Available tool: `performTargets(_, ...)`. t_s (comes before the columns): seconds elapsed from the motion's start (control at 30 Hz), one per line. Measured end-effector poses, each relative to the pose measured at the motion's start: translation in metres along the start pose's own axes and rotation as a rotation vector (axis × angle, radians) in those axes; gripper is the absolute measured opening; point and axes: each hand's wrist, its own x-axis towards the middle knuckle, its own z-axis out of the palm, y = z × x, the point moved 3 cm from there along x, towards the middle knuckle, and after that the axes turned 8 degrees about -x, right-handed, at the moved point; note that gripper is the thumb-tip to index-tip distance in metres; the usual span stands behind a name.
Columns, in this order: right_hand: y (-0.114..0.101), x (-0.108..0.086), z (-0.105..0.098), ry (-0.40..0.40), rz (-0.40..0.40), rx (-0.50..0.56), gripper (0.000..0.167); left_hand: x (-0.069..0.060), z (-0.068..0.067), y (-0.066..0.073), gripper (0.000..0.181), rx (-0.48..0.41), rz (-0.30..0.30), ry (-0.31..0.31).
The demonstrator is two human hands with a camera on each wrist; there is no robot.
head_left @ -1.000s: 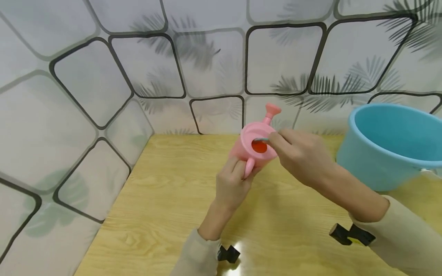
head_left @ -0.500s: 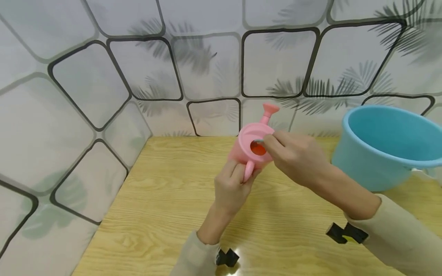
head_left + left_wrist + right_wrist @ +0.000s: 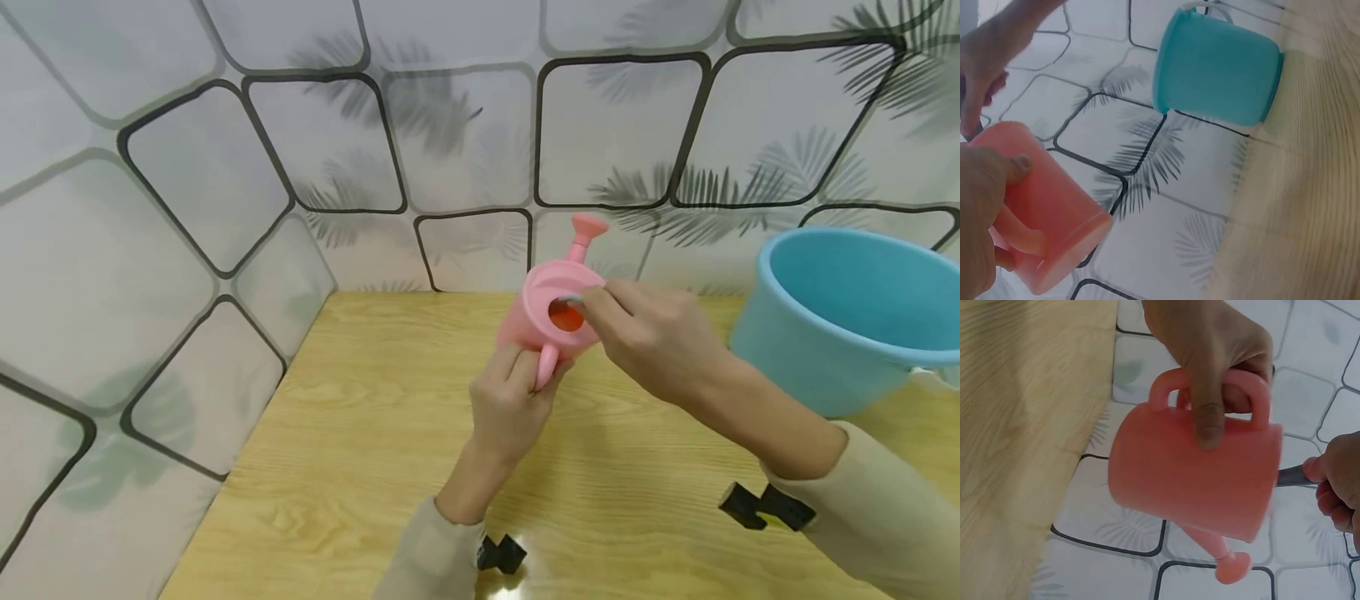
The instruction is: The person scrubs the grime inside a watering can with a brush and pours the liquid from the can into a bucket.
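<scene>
Handle [image 3: 1261,403] of the can [image 3: 1191,472], which hangs tilted above the table [image 3: 337,433], lies in the curled fingers of the left hand [image 3: 510,408], while the right hand [image 3: 660,337] pinches a tool [image 3: 1294,477] at the can's hole [image 3: 567,321]. To my eye, a slack left grip could let the can twist, and a careless poke might tip out any contents, which I can't make out.

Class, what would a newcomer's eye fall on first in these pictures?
The pink watering can comes first, held near the head view's middle in the left grip, while the right grip holds a slim handle at its opening. Next is the large blue bucket on the table at right, before the patterned wall.
</scene>
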Motion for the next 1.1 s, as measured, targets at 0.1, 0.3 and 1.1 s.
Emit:
performTargets(0.1,0.001,0.000,-0.001,0.024,0.012,-0.006,0.024,0.000,0.002,0.000,0.038,0.001,-0.022,0.003)
performTargets(0.3,0.002,-0.001,0.004,-0.037,-0.019,-0.032,0.027,0.000,0.004,0.002,0.038,0.012,-0.003,0.014)
performTargets(1.1,0.028,0.055,0.026,-1.011,0.499,0.022,0.021,-0.003,0.007,0.004,0.045,0.032,-0.068,-0.062)
